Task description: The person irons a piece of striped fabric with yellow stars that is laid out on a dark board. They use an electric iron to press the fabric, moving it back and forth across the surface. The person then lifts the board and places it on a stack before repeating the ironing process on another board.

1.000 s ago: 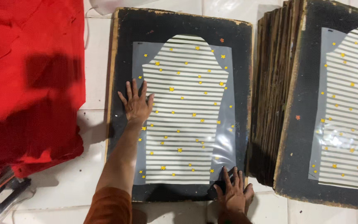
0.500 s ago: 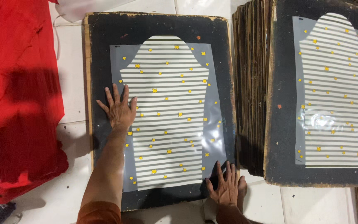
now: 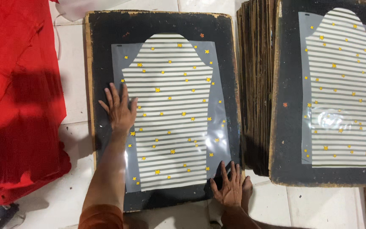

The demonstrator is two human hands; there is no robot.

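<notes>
A clear film sheet (image 3: 170,114) printed with white stripes and small yellow stars lies flat on a black board (image 3: 102,51) on the tiled floor. My left hand (image 3: 118,111) rests palm down, fingers spread, on the sheet's left edge. My right hand (image 3: 229,188) presses flat with fingers apart at the sheet's lower right corner, near the board's edge. Neither hand holds anything.
A pile of red cloth (image 3: 15,97) covers the floor at the left. To the right stands a stack of boards (image 3: 255,85), and its top black board (image 3: 289,127) carries another striped, starred film (image 3: 339,89). White floor tiles (image 3: 318,208) show below.
The view has shifted, so the board and stack sit further right in frame than half a second ago. Both hands stay flat on the same spots of the sheet.
</notes>
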